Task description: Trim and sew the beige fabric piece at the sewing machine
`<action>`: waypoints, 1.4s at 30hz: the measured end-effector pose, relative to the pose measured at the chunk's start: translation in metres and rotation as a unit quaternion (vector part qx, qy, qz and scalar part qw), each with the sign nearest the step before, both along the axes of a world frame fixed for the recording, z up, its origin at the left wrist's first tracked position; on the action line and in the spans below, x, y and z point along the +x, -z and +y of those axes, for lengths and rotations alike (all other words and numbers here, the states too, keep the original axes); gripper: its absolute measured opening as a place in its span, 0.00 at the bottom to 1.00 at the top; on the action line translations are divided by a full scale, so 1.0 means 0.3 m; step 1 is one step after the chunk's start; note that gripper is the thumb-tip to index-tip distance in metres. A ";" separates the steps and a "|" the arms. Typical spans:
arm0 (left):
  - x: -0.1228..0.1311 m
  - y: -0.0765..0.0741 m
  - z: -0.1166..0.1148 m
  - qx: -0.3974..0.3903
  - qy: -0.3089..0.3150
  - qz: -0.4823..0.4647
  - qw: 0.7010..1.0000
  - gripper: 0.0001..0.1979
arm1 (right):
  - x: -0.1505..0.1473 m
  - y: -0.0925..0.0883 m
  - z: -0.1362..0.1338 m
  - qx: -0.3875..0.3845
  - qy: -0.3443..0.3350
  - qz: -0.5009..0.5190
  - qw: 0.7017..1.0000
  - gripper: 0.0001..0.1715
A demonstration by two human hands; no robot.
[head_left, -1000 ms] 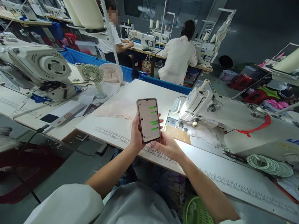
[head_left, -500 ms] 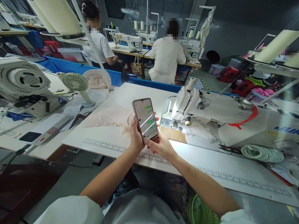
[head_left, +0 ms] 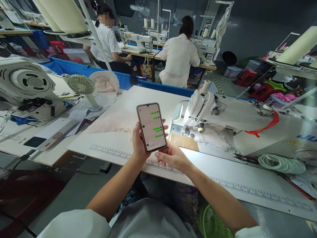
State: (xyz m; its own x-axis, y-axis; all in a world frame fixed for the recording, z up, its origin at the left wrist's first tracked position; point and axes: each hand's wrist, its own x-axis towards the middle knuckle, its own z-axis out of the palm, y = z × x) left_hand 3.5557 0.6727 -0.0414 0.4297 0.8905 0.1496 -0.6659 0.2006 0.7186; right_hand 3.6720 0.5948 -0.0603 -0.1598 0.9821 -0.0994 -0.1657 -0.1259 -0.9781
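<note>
Head view. The left hand (head_left: 138,145) is clamped on a slim black-framed smartphone with a lit white chat screen (head_left: 151,127). The thumb lies along the phone's left edge, and the fingertips (head_left: 165,127) wrap round from behind to its right edge. The phone stands nearly upright, screen toward the camera, above the near edge of the white work table (head_left: 153,96).

The right hand (head_left: 173,157) sits just below and to the right of the grip. Its thumb tip touches the phone's lower right corner. The remaining fingers curl under and are hidden, so it cannot be told whether this hand grips the phone or only steadies it.

Beyond and left of the grip, a pale pink piece of fabric (head_left: 111,120) lies flat on the table. Right of the grip stands a white industrial sewing machine (head_left: 223,114). A red ribbon (head_left: 266,127) drapes over its body. Further right lies a pale green coil of cord (head_left: 282,163). Far left of the grip stands a small pale green desk fan (head_left: 81,85). Below the right forearm, part of a green plastic basket (head_left: 213,224) shows.

Well beyond the grip, a co-worker in a white shirt (head_left: 179,59) sits facing away at another machine.
</note>
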 end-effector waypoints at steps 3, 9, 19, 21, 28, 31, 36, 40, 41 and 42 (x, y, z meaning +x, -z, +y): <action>-0.013 0.005 0.000 0.011 0.022 -0.013 1.000 0.30 | -0.001 0.003 -0.001 0.002 -0.007 -0.007 1.000 0.30; -0.016 0.016 -0.002 0.012 0.035 -0.013 0.999 0.29 | -0.006 0.005 0.007 0.008 -0.004 -0.010 1.000 0.30; -0.022 0.009 0.001 -0.006 0.017 0.000 1.000 0.30 | -0.018 0.016 0.014 0.004 0.014 -0.009 1.000 0.30; -0.023 0.006 0.001 -0.007 0.026 -0.001 1.000 0.30 | -0.012 0.018 0.013 -0.003 0.010 -0.009 1.000 0.29; -0.033 0.011 0.001 -0.007 0.077 0.011 0.997 0.34 | -0.007 0.025 0.013 -0.015 -0.006 -0.008 1.000 0.28; -0.037 0.012 0.003 -0.004 0.086 0.006 0.996 0.32 | -0.009 0.023 0.012 -0.017 -0.009 -0.010 1.000 0.27; -0.038 0.005 0.005 -0.013 0.103 0.012 0.995 0.32 | -0.009 0.028 0.013 -0.015 -0.011 -0.020 1.000 0.26; -0.037 0.004 0.007 -0.017 0.116 -0.002 0.993 0.31 | -0.010 0.028 0.015 -0.017 -0.016 -0.025 0.999 0.27; -0.037 0.005 0.008 -0.016 0.118 -0.005 0.993 0.31 | -0.011 0.026 0.015 -0.019 -0.016 -0.026 0.999 0.28; -0.037 0.006 0.009 -0.017 0.120 -0.006 0.993 0.31 | -0.012 0.025 0.014 -0.021 -0.014 -0.028 0.999 0.28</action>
